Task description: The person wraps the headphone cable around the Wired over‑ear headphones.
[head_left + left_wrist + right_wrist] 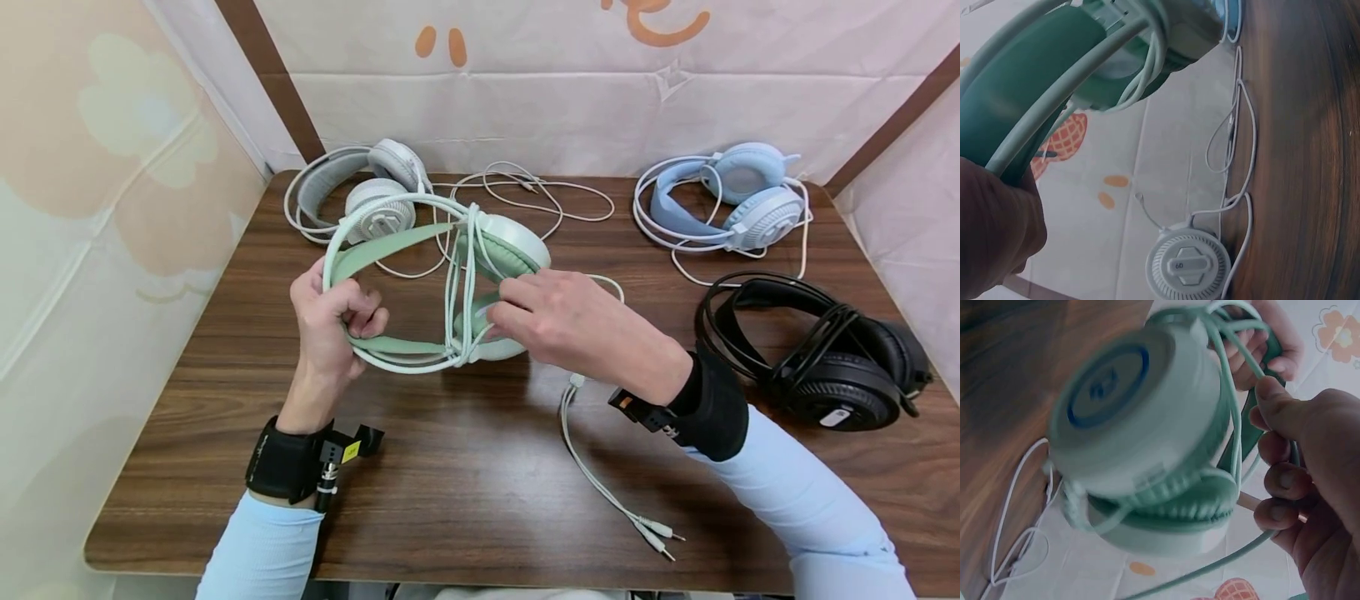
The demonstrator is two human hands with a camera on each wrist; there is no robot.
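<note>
A pair of mint-green headphones [501,244] is held up over the table, its cable [468,283] looped several times across the band near the earcups. My left hand [330,321] grips the headband at its crown, fingers curled round it. With thumb and fingers my right hand [558,321] pinches the green cable [1260,369] beside the earcups, as the right wrist view shows. From the right hand's side the cable's split end with two plugs [652,533] hangs down toward the front of the table. Part of the lower earcup is hidden behind the right hand.
White-grey headphones [380,208] lie at the back left, their loose cable [577,200] spreading along the rear edge. Light-blue headphones [765,217] sit at the back right. Black headphones [825,358] with a wrapped cable are at the right, near my right forearm. A fabric wall [480,108] stands behind.
</note>
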